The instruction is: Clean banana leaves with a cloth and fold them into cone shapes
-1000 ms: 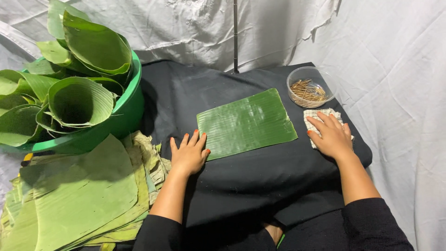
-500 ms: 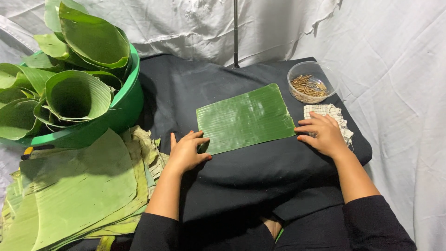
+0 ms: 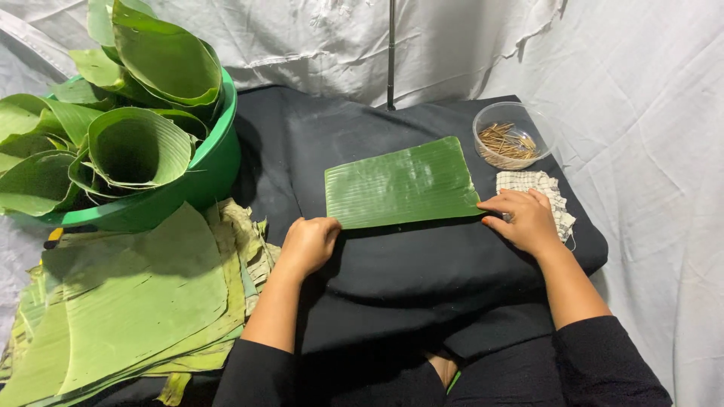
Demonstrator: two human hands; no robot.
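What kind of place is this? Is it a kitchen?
Probably a makeshift leaf-wrapping work spot, not a kitchen: white sheets hang behind a black-covered table, beside a green tub of rolled banana leaves.

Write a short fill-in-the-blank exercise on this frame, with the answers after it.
1. The flat leaf lies on a ____ cloth.
2. The rolled leaves stand in a ____ tub.
3. The right hand lies partly on a checked ____.
4. The clear bowl holds thin ____.

Answers: black; green; rag; sticks
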